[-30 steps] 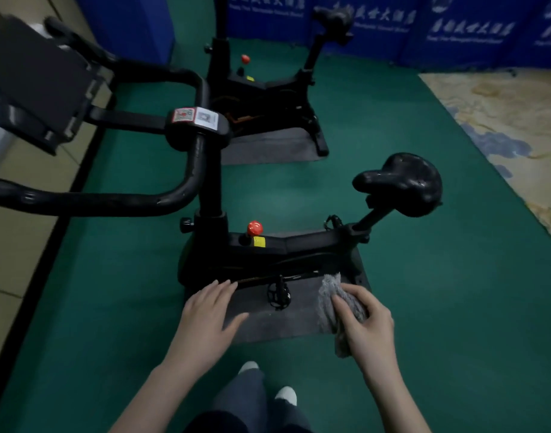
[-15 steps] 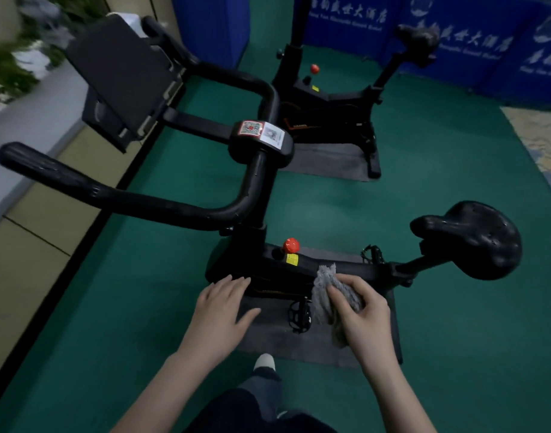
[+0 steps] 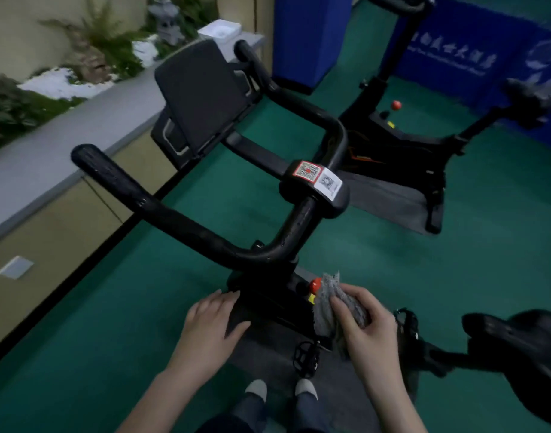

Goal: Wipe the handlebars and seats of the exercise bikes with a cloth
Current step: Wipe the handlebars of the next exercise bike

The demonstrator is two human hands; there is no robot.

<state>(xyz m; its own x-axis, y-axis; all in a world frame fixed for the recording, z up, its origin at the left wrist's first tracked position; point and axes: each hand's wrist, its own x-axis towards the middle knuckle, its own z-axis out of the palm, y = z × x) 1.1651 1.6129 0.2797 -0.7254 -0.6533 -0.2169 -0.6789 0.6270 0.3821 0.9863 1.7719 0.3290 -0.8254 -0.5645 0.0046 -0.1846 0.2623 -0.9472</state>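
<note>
– Two bikes in view. Where is the cloth?

– The cloth is bunched in the right hand, with fingers and thumb curled round it. It sits low over the near bike, just beside the red knob. That is nearer than the handlebars and left of the seat. It touches neither.

– Left hand?

– The left hand holds nothing. Its fingers are straight and close together, at the left side of the frame. Contact with the frame cannot be confirmed.

– Progress?

– Judged early, or between surfaces. No wiping stroke is under way. Bright specks show on the near bar, but whether they are moisture from a wipe cannot be told. The seat, at the right edge, is blurred, so its condition is not readable.

– Work left?

– Treat as outstanding:
1. Handlebars and seat of the near bike.
2. The far bike and the far seat, at far right and well apart from both hands. Its bars are cut off at the top edge.
</note>
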